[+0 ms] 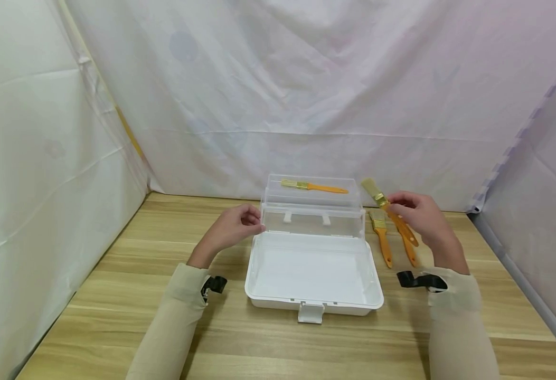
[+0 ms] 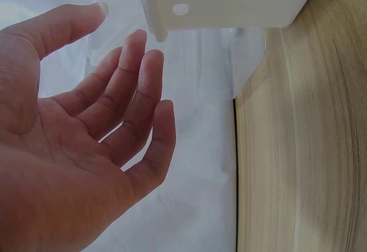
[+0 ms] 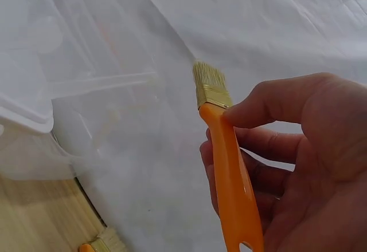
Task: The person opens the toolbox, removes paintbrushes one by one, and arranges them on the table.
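My right hand (image 1: 417,214) pinches a paintbrush (image 3: 229,172) by its orange handle, just below the metal band. Its pale bristles point up and away. Below it, two similar brushes lie on the table: one paintbrush (image 1: 380,237) in plain sight, another paintbrush (image 1: 409,252) partly covered by the held one. A white plastic box (image 1: 313,269) stands open, its clear lid (image 1: 313,221) tipped back. One more paintbrush (image 1: 316,187) shows at the lid's far part; whether inside or behind it, I cannot tell. My left hand (image 1: 235,227), fingers loosely bent and holding nothing, is beside the lid's left edge.
The box has a white latch (image 1: 311,312) hanging at its front. Under everything is a wood-grain table (image 1: 201,338). White cloth (image 1: 306,95) hangs behind the table and along both sides, close to the lid's back.
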The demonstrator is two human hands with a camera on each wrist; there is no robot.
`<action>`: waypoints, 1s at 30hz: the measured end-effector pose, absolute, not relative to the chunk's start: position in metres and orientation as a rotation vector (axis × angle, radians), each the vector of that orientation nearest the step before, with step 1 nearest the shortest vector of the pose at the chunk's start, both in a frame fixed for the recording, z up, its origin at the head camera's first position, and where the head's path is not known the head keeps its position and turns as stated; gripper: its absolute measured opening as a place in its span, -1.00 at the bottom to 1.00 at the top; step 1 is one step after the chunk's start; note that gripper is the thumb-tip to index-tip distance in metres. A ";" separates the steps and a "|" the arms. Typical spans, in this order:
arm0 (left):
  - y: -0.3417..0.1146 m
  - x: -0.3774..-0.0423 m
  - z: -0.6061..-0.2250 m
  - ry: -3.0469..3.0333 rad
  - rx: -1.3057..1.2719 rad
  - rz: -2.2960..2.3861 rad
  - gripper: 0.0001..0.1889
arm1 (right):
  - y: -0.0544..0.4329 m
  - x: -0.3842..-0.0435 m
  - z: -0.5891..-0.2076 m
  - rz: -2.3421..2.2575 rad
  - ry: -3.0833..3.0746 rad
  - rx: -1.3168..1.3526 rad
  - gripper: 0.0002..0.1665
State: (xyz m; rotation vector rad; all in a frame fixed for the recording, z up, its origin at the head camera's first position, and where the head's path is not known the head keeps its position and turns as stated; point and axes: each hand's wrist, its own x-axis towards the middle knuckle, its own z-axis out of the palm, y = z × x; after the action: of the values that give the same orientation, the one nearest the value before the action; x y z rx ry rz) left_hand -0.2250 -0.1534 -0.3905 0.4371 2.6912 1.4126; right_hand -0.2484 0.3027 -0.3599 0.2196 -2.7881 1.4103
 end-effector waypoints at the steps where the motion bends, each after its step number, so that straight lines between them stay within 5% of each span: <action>1: -0.153 -0.225 -0.390 2.691 0.435 1.412 -0.68 | 0.304 -0.248 -0.361 1.405 -2.788 0.218 -0.52; 30: -0.154 -0.224 -0.390 2.694 0.440 1.409 -0.70 | 0.368 -0.258 -0.393 1.550 -2.788 -0.017 -0.39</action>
State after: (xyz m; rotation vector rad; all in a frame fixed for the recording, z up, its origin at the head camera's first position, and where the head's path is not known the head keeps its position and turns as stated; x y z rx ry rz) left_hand -0.2245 -0.1538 -0.3895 0.4396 2.6939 1.4087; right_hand -0.2580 0.3676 -0.3928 -0.0174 -2.7879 1.5497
